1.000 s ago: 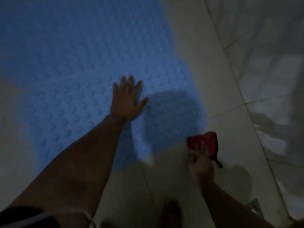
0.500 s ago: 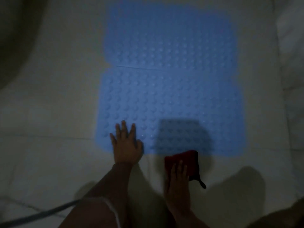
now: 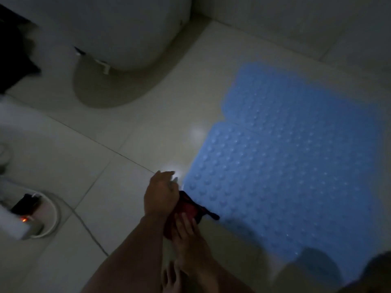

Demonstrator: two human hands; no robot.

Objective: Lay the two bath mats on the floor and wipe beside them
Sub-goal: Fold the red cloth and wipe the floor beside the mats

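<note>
we see the two blue bath mats (image 3: 292,161) flat on the tiled floor (image 3: 131,132). our right hand (image 3: 186,231) presses straight fingers on the red cloth (image 3: 188,208) at their corner; our left hand (image 3: 160,193) crosses above it, fingers loose. toilet base (image 3: 127,32) behind, white cable (image 3: 53,210) left.

Our left hand (image 3: 161,195) covers part of the red cloth (image 3: 188,210). The blue mats (image 3: 285,166) run off the right edge. The toilet (image 3: 118,28) is cut off above; the dim room blurs everything.
</note>
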